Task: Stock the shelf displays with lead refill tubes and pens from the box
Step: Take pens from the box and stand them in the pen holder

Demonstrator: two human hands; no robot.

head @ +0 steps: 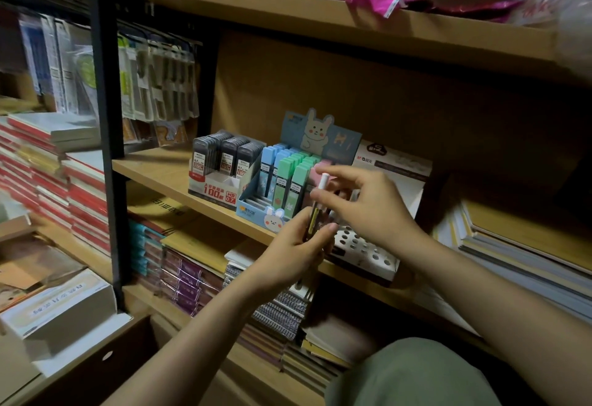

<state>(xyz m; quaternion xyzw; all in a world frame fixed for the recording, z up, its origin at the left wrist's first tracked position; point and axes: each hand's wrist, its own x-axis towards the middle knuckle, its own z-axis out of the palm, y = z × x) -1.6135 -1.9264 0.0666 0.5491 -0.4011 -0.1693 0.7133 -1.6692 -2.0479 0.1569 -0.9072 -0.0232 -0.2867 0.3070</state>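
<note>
My left hand (pixel 293 250) grips a small bundle of pens (pixel 312 224) upright in front of the middle shelf. My right hand (pixel 368 205) pinches the white cap of one pen (pixel 323 181) that sticks up out of the bundle. Directly behind my hands stands a white pen display (pixel 368 253) with round holes in its top. To its left, a blue rabbit display (pixel 256 210) holds blue, green and pink lead refill tubes (pixel 285 174). Further left stands a grey display of dark lead refill tubes (pixel 224 155).
The wooden middle shelf (pixel 153 168) carries the displays. Notebook stacks (pixel 519 251) lie at the right and more stacks on the shelf below (pixel 192 271). An open brown cardboard box (pixel 96 367) sits at lower left beside white boxes (pixel 61 312). A black post (pixel 110 149) divides the shelving.
</note>
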